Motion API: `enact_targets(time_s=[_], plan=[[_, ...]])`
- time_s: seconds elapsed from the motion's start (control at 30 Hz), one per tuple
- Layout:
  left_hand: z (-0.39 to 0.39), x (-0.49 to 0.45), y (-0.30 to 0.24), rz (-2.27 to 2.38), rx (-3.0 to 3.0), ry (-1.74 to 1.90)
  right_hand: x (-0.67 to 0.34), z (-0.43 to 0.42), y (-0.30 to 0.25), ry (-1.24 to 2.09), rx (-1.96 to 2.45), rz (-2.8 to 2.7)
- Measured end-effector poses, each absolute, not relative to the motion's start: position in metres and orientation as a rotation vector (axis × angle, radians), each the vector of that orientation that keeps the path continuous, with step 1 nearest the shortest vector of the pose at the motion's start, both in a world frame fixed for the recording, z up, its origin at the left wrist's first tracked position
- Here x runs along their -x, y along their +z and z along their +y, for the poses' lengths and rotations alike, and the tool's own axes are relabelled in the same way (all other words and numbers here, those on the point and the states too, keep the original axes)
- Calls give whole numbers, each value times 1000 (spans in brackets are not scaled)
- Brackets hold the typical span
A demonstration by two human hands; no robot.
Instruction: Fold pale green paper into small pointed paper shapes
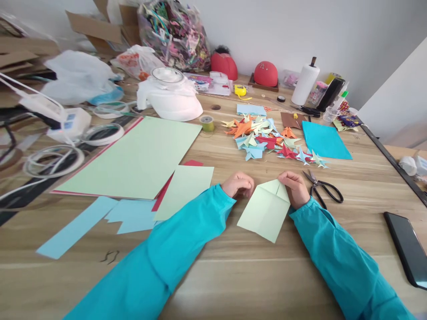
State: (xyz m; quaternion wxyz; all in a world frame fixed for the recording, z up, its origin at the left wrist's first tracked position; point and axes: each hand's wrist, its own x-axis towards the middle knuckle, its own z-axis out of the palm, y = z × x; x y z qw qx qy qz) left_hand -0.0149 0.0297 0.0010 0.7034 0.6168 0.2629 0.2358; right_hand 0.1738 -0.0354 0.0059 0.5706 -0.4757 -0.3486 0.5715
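A pale green sheet of paper has its two far corners folded in toward a middle crease, giving it a blunt point. My right hand pinches this folded sheet by its far right edge, tilting it slightly off the table. Just left of the sheet, my left hand is closed with curled fingers, seemingly apart from the paper. Black-handled scissors lie beside my right hand, blades partly open. Beyond both hands is a pile of small folded paper figures in orange, red, green and blue.
Left of my hands lie a large green sheet, a smaller green sheet and blue paper strips. A thread spool stands behind. At right are a turquoise square and a phone. Cables coil at far left.
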Motion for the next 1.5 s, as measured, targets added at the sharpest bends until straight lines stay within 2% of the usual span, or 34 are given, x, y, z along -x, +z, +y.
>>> enact_targets(time_s=[0.13, 0.43, 0.6, 1.0, 1.5], plan=[[22, 10, 6, 643, -1350, 629, -172, -36, 6, 1293, 1145, -937], [16, 5, 7, 648, -1578, 367, -166, -40, 15, 1266, 1291, -1451], [18, 5, 10, 617, -1624, 287, -171, -37, 17, 1354, 1212, -1595], [26, 11, 14, 571, -1532, 205, -181, -35, 15, 1481, 1004, -1684], [25, 12, 15, 574, -1496, 260, -185, -35, 14, 1508, 1058, -1618]])
